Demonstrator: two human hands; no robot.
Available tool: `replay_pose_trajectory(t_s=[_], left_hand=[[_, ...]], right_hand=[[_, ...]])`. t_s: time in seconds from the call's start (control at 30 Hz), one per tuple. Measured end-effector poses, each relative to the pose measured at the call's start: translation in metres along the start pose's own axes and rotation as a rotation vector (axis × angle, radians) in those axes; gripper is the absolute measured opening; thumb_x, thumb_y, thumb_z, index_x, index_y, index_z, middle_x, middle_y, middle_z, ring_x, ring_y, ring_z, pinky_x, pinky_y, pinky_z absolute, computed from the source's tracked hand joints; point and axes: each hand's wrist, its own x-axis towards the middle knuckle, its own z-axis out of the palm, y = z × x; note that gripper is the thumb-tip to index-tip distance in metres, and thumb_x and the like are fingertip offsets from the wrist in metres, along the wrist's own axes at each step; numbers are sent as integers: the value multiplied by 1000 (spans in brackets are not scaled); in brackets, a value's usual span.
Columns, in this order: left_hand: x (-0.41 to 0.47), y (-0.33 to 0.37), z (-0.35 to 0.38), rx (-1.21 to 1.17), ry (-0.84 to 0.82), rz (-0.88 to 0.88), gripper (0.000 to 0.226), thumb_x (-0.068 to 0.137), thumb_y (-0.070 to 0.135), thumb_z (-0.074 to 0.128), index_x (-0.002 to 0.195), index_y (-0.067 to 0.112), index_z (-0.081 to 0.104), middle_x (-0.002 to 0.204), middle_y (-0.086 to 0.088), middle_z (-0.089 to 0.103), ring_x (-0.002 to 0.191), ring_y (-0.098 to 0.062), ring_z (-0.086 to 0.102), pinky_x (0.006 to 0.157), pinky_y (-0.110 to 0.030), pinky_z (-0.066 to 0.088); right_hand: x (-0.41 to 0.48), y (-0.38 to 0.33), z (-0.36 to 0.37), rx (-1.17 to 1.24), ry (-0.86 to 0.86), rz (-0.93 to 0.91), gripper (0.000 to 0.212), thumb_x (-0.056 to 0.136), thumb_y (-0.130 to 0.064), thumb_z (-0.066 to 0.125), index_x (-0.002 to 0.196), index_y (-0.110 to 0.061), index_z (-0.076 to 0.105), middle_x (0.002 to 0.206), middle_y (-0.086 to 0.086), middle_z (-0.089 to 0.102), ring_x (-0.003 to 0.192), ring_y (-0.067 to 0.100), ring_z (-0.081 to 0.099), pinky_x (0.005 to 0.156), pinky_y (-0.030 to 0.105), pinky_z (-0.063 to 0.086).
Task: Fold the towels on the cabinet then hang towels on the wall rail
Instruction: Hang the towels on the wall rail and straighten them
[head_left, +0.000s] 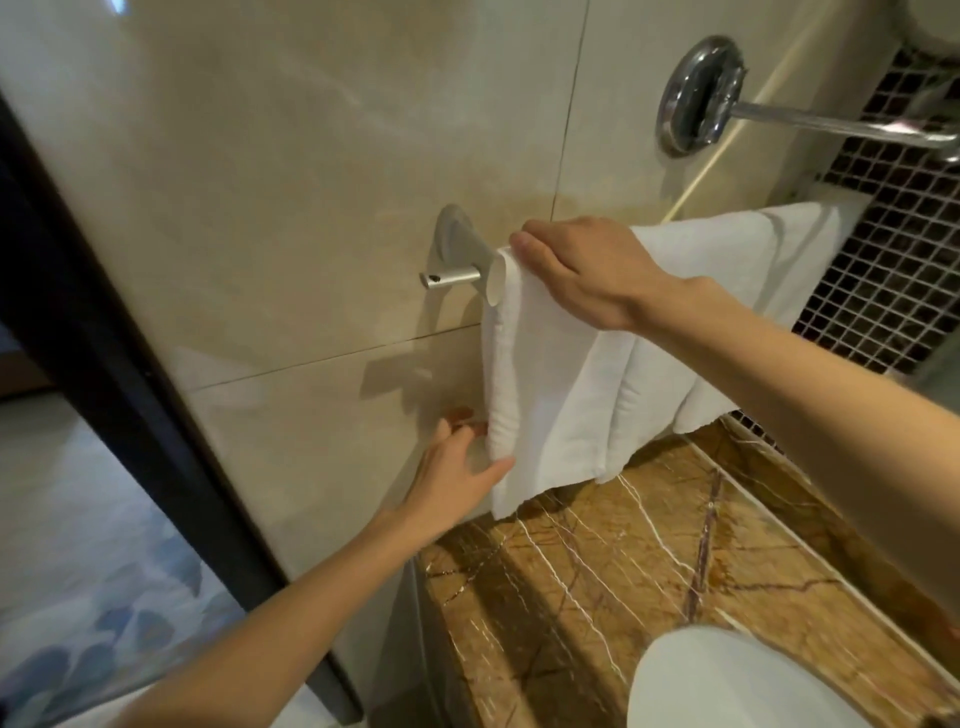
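Note:
A folded white towel (550, 384) hangs over the wall rail, whose silver left bracket (457, 260) shows against the beige tile. A second white towel (727, 291) hangs beside it to the right, partly behind my right forearm. My right hand (587, 270) lies flat on top of the left towel where it drapes over the rail, fingers together. My left hand (457, 467) touches the towel's lower left edge, thumb on the front and fingers behind the cloth. The rail itself is hidden under the towels.
A brown marble cabinet top (623, 571) runs below the towels. A white basin rim (737, 680) sits at the bottom right. A chrome arm on a round wall mount (698, 96) juts out above right. A dark door frame (104, 338) stands at left.

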Motion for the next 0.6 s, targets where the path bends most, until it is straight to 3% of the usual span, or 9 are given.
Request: replay_pose_trajectory(t_s=[0.13, 0.27, 0.33, 0.4, 0.5, 0.53, 0.6], left_hand=[[2, -9, 20, -69, -61, -23, 35, 86, 46, 63, 104, 16, 69, 106, 0, 55, 88, -11, 55, 69, -22, 38], [5, -9, 37, -245, -29, -35, 30, 85, 35, 69, 98, 8, 75, 115, 8, 64, 75, 8, 58, 59, 3, 37], [8, -9, 45, -295, -4, -94, 33, 84, 34, 70, 90, 2, 74, 106, 1, 68, 72, 3, 60, 56, 1, 38], [10, -9, 53, -376, -9, -131, 38, 84, 35, 68, 92, -1, 71, 104, -5, 70, 82, -12, 66, 62, -5, 46], [4, -14, 64, -433, -32, -159, 40, 85, 33, 66, 100, -4, 69, 110, -9, 69, 96, -19, 67, 80, -30, 56], [1, -17, 67, -409, -25, -160, 39, 86, 32, 66, 99, -4, 68, 109, -7, 69, 95, -18, 67, 80, -29, 56], [-5, -25, 73, -375, 1, -159, 35, 86, 31, 66, 100, -2, 69, 106, -1, 67, 94, -14, 64, 73, -12, 51]], right_hand=[[7, 2, 1, 39, -28, 58, 47, 100, -45, 21, 71, -19, 47, 65, 1, 45, 67, 28, 44, 66, 37, 33], [14, 3, 0, 59, -65, 122, 52, 97, -48, 22, 59, -16, 39, 58, -1, 42, 64, 28, 43, 65, 35, 29], [18, 1, -1, 60, -81, 153, 55, 97, -48, 24, 56, -14, 37, 56, 0, 42, 59, 26, 42, 63, 34, 28], [22, -1, -2, 65, -93, 174, 56, 99, -46, 25, 54, -14, 35, 55, 2, 40, 54, 19, 39, 62, 33, 26], [21, -2, -4, 62, -95, 191, 57, 101, -44, 23, 55, -13, 34, 55, 3, 39, 57, 25, 39, 63, 33, 27], [20, -3, -4, 69, -87, 188, 57, 101, -43, 23, 55, -12, 34, 55, 3, 40, 60, 28, 41, 64, 34, 27], [15, -4, -6, 87, -69, 164, 56, 102, -42, 23, 55, -14, 35, 55, 1, 40, 64, 31, 42, 64, 33, 27]])
